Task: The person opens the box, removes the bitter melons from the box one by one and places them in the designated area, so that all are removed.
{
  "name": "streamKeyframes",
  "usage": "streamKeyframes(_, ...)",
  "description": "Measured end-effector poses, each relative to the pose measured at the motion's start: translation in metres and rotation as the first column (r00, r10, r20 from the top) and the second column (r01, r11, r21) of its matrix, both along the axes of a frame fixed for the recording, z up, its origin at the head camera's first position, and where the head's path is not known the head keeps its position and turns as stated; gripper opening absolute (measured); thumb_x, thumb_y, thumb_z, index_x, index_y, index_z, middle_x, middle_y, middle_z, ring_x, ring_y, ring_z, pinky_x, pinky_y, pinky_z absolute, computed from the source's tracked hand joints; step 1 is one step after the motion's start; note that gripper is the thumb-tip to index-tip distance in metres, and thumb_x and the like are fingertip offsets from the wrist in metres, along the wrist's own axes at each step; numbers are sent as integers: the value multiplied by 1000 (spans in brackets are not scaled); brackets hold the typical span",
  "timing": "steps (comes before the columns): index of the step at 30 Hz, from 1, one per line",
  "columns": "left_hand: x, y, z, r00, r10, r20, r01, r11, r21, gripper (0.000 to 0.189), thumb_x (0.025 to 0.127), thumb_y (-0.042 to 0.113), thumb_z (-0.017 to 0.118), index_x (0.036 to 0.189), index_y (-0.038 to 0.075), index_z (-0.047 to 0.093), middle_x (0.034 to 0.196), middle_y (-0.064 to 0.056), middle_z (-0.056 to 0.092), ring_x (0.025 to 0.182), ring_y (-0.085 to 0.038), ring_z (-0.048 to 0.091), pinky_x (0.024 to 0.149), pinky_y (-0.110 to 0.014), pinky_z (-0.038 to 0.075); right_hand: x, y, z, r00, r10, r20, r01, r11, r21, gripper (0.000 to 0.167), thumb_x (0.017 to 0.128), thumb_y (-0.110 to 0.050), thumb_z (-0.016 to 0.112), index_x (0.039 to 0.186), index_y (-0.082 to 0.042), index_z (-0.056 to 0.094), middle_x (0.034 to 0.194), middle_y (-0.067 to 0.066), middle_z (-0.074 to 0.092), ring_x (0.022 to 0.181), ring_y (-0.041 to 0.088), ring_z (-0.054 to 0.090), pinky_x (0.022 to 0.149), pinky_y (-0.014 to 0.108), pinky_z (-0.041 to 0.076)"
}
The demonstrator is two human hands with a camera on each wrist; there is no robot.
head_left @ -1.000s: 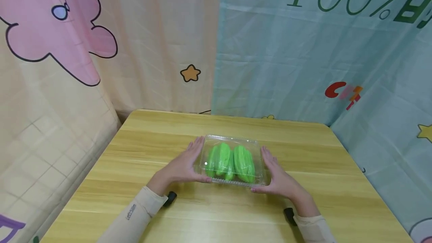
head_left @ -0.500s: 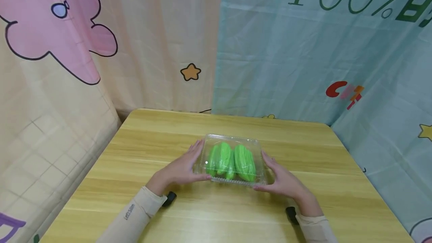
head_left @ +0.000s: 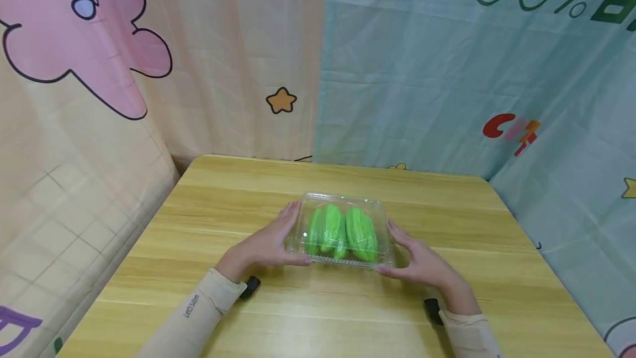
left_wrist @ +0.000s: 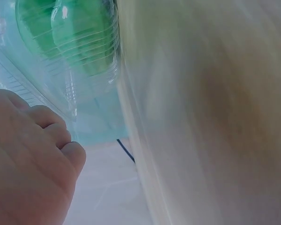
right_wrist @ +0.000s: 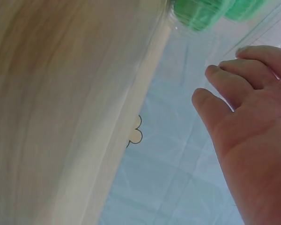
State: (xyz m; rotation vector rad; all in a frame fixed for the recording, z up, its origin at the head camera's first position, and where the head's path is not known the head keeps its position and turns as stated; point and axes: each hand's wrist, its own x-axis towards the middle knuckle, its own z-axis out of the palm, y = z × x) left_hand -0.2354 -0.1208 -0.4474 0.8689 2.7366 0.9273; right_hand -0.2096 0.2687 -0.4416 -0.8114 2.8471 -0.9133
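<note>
A clear plastic clamshell box point(head_left: 343, 261) sits near the middle of the wooden table, its lid down. Inside lie several bright green ridged vegetables point(head_left: 361, 235), perhaps bitter melons. Along the box's left side my left hand point(head_left: 268, 242) has its fingers fairly straight, with the thumb at the front left corner. My right hand point(head_left: 424, 261) stands at the right side, thumb by the front right corner. In the right wrist view, a gap shows between the right fingers point(right_wrist: 213, 108) and the green pieces. The left fingertips lie by the box's rim point(left_wrist: 42, 98) in the left wrist view.
The wooden table point(head_left: 308, 314) runs to a back edge below printed curtains point(head_left: 397, 98). Curtains also hang along both sides. Black wrist devices point(head_left: 250, 287) show under both forearms.
My right hand has shifted a little to the right, its thumb sliding outward along the box's front corner. The box and my left hand stay almost where they were. The head view has tilted slightly downward.
</note>
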Motion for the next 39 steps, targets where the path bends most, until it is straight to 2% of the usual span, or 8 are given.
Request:
streamKeyframes(7,2,4,2,1000,17,4,-17,1000,-26,132,78,73,70,159,15,-17,164,1,-18,152,-23,-11,119,-44,8,0,2,-1,1000,9,-10,-9,1000,6,102,86,-53,76,157,0,27,161,22,25,143,47,27,113,61,25)
streamKeyframes(11,3,5,3,999,35,-31,-37,995,-91,132,78,81,62,159,14,-16,164,0,-16,153,-26,-7,120,-42,8,-1,4,-2,1000,10,-23,-10,1000,-10,100,85,-51,77,158,-2,29,161,20,28,142,49,29,111,63,27)
streamKeyframes(16,3,6,5,994,61,-96,-77,981,-179,131,75,90,52,161,13,-11,165,-1,-10,152,-27,-1,120,-42,9,-2,6,-4,992,-1,-128,1,1000,-3,90,84,-46,80,153,-2,41,156,15,39,135,54,38,106,66,34)
streamKeyframes(19,4,7,6,989,68,-135,-94,976,-199,131,75,90,51,162,12,-7,166,-3,-5,152,-29,1,120,-43,11,-5,6,-6,970,16,-242,-9,999,33,83,82,-42,81,145,3,51,149,16,49,128,58,44,102,66,39)
streamKeyframes(23,4,8,7,979,63,-194,-104,972,-213,130,75,88,54,162,10,-3,167,-8,3,152,-30,5,119,-44,14,-7,4,-6,916,45,-400,-21,998,63,73,75,-35,82,131,7,63,133,18,62,117,55,55,94,63,48)
streamKeyframes(27,5,7,7,968,46,-248,-105,968,-227,131,76,85,58,161,5,0,166,-13,9,151,-33,9,119,-45,15,-7,1,-6,876,46,-479,-17,998,65,64,70,-29,81,121,7,70,121,18,69,108,51,63,88,59,53)
streamKeyframes(34,6,8,12,951,34,-308,-112,964,-241,129,76,80,64,161,0,7,161,-23,22,147,-41,22,118,-48,22,-6,-1,-5,894,33,-447,-5,998,63,57,76,-26,79,122,7,69,121,18,69,109,48,64,89,57,53)
streamKeyframes(39,7,8,17,940,24,-340,-124,953,-275,121,80,78,60,159,-4,16,157,-26,32,144,-43,30,117,-48,26,-5,0,-4,909,27,-417,-8,999,48,54,81,-25,79,122,7,69,121,19,69,109,46,65,89,57,53)
